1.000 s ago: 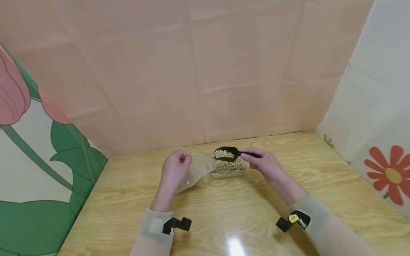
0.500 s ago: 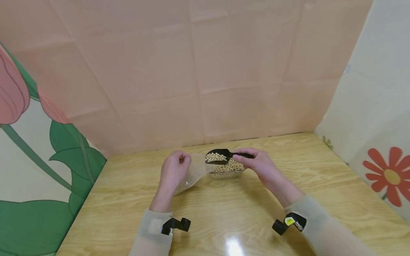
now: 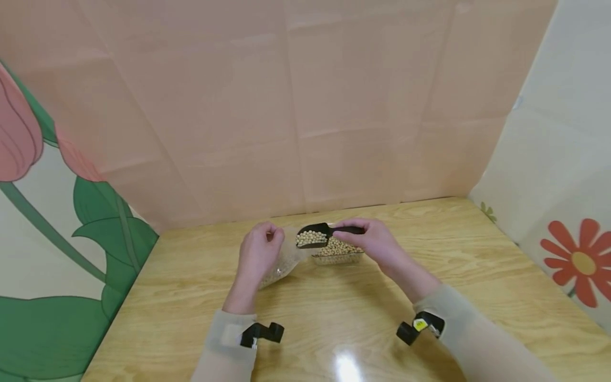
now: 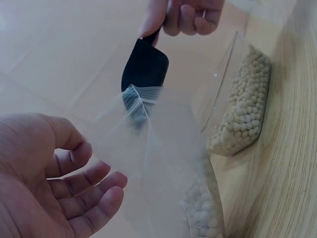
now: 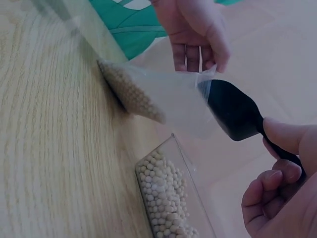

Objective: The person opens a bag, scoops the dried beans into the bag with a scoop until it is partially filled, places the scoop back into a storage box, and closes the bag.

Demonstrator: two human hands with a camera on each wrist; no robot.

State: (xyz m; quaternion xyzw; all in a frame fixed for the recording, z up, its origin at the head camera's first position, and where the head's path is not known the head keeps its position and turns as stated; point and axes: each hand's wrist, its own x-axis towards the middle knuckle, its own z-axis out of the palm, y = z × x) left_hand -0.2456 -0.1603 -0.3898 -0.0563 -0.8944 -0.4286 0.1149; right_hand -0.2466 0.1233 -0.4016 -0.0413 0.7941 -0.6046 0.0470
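My right hand (image 3: 374, 241) grips the handle of a black scoop (image 3: 313, 235) loaded with round, pale beans (image 3: 311, 239). In the right wrist view the scoop's tip (image 5: 218, 94) is at the mouth of a clear plastic bag (image 5: 173, 94), just inside it. Between thumb and forefinger my left hand (image 3: 258, 254) pinches the bag's upper edge. Beans lie in the bottom of the bag (image 4: 200, 208), which rests on the table. Beside it stands a clear rectangular container (image 3: 338, 259) full of the same beans, partly hidden by the scoop and right hand.
Both bag and container stand on a wood-grain table (image 3: 305, 329). A pinkish sheet (image 3: 305, 106) hangs along the table's back edge. To the left is a flower-patterned wall (image 3: 110, 239); a pale one with a red flower (image 3: 579, 262) is on the right.
My right hand has carried the loaded scoop leftward from above the container to the bag's mouth. The left hand and the bag have stayed nearly still.
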